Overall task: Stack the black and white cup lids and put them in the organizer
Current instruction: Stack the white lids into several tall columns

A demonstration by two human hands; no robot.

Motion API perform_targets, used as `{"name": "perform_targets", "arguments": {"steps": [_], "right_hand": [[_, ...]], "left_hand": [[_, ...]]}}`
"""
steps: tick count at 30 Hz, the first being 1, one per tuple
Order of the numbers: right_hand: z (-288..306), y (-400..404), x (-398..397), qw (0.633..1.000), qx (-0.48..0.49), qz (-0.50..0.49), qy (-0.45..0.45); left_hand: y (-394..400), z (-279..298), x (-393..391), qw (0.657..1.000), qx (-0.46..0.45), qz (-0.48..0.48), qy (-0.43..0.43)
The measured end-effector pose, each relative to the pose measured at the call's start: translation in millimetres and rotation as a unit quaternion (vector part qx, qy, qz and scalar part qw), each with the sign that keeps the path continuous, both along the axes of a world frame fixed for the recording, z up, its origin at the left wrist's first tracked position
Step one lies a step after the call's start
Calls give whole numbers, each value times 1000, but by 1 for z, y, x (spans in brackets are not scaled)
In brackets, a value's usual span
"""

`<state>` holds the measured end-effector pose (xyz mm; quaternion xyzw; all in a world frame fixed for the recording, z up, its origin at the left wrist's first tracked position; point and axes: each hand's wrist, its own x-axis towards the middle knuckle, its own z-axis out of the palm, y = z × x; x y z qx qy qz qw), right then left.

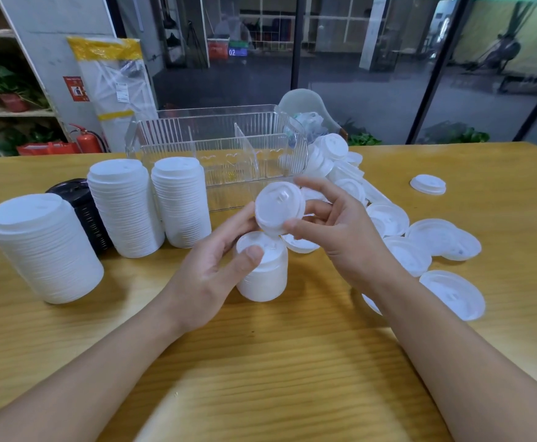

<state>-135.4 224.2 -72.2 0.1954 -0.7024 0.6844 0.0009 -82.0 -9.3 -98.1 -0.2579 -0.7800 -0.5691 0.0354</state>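
Note:
My right hand (pixel 340 231) pinches a single white cup lid (pixel 278 207), tilted, just above a short stack of white lids (pixel 262 275) standing on the table. My left hand (pixel 216 266) grips that short stack, thumb on its top. Three tall white lid stacks (pixel 43 250) (pixel 123 205) (pixel 181 202) stand at the left, with a black lid stack (pixel 82 202) behind them. The clear plastic organizer (pixel 222 145) stands behind my hands, its compartments holding no lids that I can see. Loose white lids (pixel 420 240) lie scattered at the right.
The wooden table (pixel 292 362) runs to its far edge behind the organizer. One lone white lid (pixel 427 184) lies far right. A chair with a plastic bag (pixel 305 113) sits behind the organizer. Shelves, a fire extinguisher (pixel 88 141) and glass walls lie beyond.

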Motion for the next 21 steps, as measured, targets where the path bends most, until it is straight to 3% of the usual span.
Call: {"name": "perform_targets", "arguments": {"steps": [6,13,21], "right_hand": [[-3,-1,-2,987,122,-17,101],[0,2,1,991,123,-43,35],[-11,-22,12,968,239,-27,69]], "left_hand": [[-8,-5,-3,999,-38,30,3],[-11,-16,-7,994,-70,74,-49],[-5,-17,-9,992,-53,95,-67]]}}
